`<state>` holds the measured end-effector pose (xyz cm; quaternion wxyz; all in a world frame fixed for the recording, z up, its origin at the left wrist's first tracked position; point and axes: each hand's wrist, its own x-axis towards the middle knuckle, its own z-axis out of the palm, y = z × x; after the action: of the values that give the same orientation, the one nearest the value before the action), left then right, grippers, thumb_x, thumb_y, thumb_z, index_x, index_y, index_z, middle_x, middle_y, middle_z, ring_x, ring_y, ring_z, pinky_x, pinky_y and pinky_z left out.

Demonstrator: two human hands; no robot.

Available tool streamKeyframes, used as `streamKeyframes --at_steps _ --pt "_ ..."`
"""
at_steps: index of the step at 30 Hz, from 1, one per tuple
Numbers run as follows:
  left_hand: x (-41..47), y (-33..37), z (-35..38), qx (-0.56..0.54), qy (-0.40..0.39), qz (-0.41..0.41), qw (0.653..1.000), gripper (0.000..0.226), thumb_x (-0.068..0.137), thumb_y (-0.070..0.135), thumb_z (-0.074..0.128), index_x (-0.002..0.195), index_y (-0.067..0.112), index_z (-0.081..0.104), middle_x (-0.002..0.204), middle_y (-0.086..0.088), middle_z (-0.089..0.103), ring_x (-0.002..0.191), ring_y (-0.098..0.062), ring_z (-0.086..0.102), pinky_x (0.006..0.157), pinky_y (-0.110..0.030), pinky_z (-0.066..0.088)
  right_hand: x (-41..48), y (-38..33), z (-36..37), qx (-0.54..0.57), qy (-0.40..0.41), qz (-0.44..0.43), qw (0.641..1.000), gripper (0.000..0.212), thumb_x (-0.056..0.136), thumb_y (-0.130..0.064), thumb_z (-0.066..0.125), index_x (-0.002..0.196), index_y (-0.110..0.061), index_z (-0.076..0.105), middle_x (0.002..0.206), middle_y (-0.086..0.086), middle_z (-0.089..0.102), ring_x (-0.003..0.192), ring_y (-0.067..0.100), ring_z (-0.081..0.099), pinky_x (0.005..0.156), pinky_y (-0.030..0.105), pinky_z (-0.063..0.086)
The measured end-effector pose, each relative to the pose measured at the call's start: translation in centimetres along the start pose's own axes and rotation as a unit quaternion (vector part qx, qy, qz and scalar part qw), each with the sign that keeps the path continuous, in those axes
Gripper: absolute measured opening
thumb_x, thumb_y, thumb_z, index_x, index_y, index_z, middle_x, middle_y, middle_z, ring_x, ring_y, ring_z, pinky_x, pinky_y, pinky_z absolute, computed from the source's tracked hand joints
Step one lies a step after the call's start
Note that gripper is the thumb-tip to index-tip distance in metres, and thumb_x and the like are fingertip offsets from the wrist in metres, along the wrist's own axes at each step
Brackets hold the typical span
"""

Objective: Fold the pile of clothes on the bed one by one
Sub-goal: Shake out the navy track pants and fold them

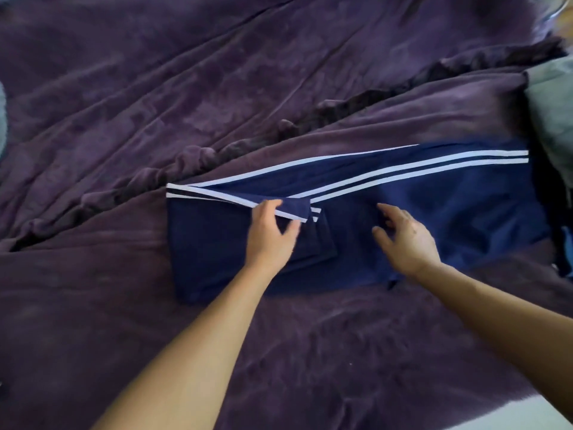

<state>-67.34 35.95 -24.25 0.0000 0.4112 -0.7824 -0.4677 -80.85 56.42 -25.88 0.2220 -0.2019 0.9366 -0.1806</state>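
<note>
Left hand (pixel 273 234) on the folded left part of the trousers (pixel 465 212), palm down. Fingers near straight, lying over the white stripes (pixel 403 173); thumb spread wide to the right onto the flap (pixel 322 243). Pressing rather than gripping, with nothing curled round the cloth.

Right hand (pixel 409 240) just to the right, apart from the left. Fingers spread and loosely bent, tips at or just above the navy cloth; holding nothing. Contact not to be told through the blur. Both forearms bare, entering from the lower edge.

Trousers navy, striped in pairs along the far edge, laid crosswise in the middle-right of the view. Left end doubled back on itself, with the flap turned toward the right and its striped corner lying between the two hands. Right part flatter, reaching toward the right edge of the view.

Beneath, a purple blanket (pixel 186 88) covering the bed, wrinkled, with a dark ruffled ridge (pixel 325 113) running diagonally from lower left to upper right, just beyond the trousers. At the right edge, grey cloth (pixel 552 103), close to the trousers' right end; touching or not, unclear. Pale strip (pixel 545 411) at the lower right corner, past the blanket's edge.
</note>
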Motion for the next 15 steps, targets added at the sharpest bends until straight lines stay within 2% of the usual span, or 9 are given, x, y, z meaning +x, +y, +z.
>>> streamKeyframes --at_steps 3,5,7,8,10,12,15 --pt "-0.1 -3.3 -2.4 0.092 0.196 -0.016 0.976 0.037 0.085 0.011 0.063 0.121 0.004 0.055 0.127 -0.017 0.049 0.117 -0.034 0.049 0.098 -0.038 0.037 0.0 -1.6 0.2 -0.057 0.018 -0.170 0.984 0.040 0.090 -0.019 0.060 0.130 -0.019 0.058 0.128 0.001 0.060 0.113 0.028 0.057 0.080 0.040 0.053" --pt "-0.3 -6.2 -4.8 0.151 0.253 -0.089 0.951 0.040 0.085 0.014 0.063 0.124 0.005 0.054 0.129 -0.019 0.048 0.118 -0.039 0.046 0.096 -0.045 0.038 -0.4 -4.3 1.8 -0.033 0.019 -0.298 0.954 0.033 0.084 -0.009 0.064 0.117 -0.015 0.068 0.119 0.003 0.065 0.103 0.030 0.063 0.070 0.040 0.057" --pt "-0.5 -9.1 -7.0 0.188 0.233 -0.192 0.935 0.051 0.086 0.023 0.065 0.132 0.010 0.046 0.134 -0.019 0.045 0.122 -0.039 0.043 0.097 -0.050 0.038 -1.1 -7.8 4.4 0.011 -0.043 -0.385 0.922 0.033 0.084 -0.005 0.063 0.115 -0.014 0.070 0.121 0.005 0.066 0.102 0.029 0.065 0.071 0.040 0.057" --pt "-0.6 -10.2 -7.8 0.186 0.206 -0.235 0.932 0.057 0.086 0.027 0.066 0.136 0.013 0.041 0.137 -0.018 0.044 0.124 -0.039 0.042 0.099 -0.051 0.038 -1.2 -9.7 5.9 0.019 -0.100 -0.408 0.907 0.036 0.087 -0.005 0.058 0.121 -0.015 0.067 0.129 0.005 0.062 0.109 0.027 0.062 0.078 0.041 0.056" --pt "-0.9 -11.8 -8.6 0.145 0.161 -0.271 0.938 0.069 0.085 0.028 0.069 0.142 0.016 0.033 0.141 -0.016 0.041 0.126 -0.037 0.042 0.102 -0.049 0.038 -0.6 -12.7 8.7 -0.042 -0.203 -0.425 0.881 0.045 0.095 -0.011 0.048 0.138 -0.023 0.052 0.150 0.003 0.041 0.130 0.023 0.046 0.099 0.039 0.045" --pt "-1.0 -12.8 -8.7 0.136 0.147 -0.252 0.947 0.075 0.082 0.022 0.072 0.144 0.017 0.029 0.142 -0.014 0.040 0.127 -0.035 0.042 0.104 -0.046 0.039 2.0 -14.2 10.0 -0.138 -0.195 -0.423 0.874 0.053 0.097 -0.017 0.044 0.147 -0.030 0.036 0.161 0.003 0.016 0.145 0.020 0.022 0.112 0.038 0.030" --pt "-0.5 -13.8 -8.6 0.137 0.144 -0.242 0.950 0.086 0.078 0.017 0.077 0.146 0.019 0.025 0.142 -0.013 0.039 0.128 -0.034 0.041 0.103 -0.046 0.039 7.1 -13.6 9.2 -0.235 -0.142 -0.344 0.898 0.060 0.097 -0.027 0.045 0.152 -0.033 0.021 0.163 0.003 -0.004 0.149 0.023 0.000 0.114 0.047 0.025"
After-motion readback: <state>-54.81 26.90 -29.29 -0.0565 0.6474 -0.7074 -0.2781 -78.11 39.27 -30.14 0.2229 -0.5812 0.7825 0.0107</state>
